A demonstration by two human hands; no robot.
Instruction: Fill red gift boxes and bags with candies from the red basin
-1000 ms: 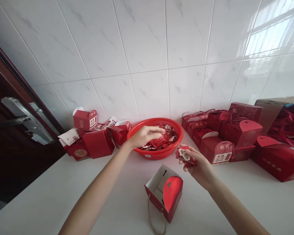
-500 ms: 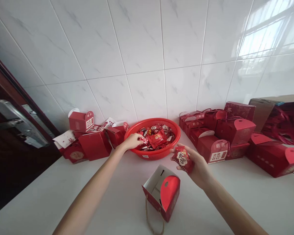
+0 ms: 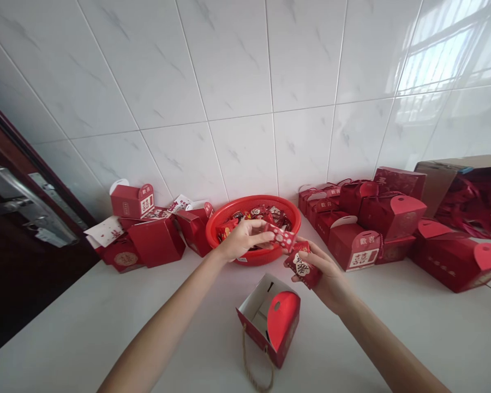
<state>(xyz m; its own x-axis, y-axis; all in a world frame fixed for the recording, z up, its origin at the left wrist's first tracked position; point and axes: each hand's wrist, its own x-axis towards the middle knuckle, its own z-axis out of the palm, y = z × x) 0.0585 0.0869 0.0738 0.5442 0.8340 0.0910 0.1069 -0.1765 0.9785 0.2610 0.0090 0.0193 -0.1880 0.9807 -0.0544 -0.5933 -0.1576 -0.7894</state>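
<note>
My left hand (image 3: 247, 239) pinches a red packet with white dots (image 3: 281, 238) over the right part of a red plastic basket (image 3: 216, 218). Wrapped red packets (image 3: 229, 226) fill the basket. Just right of it, my right hand (image 3: 325, 275) grips a red packet with a pale label and dark characters (image 3: 303, 267). The dotted packet is held close against the one in my right hand. Below both hands stands an open red box (image 3: 284, 327) with a white inside, a raised rounded flap and a rope handle (image 3: 247, 360).
Red boxes (image 3: 155, 243) and printed cards stand at the left by the wall. More closed red boxes (image 3: 352, 245) crowd the right, near a carton (image 3: 437, 180) of dark red ribbons. A door handle (image 3: 28, 202) shows at far left on the dark door.
My left hand has lifted the dotted packet from the basket and moved right, up to my right hand. My right hand has barely moved and keeps its packet.
</note>
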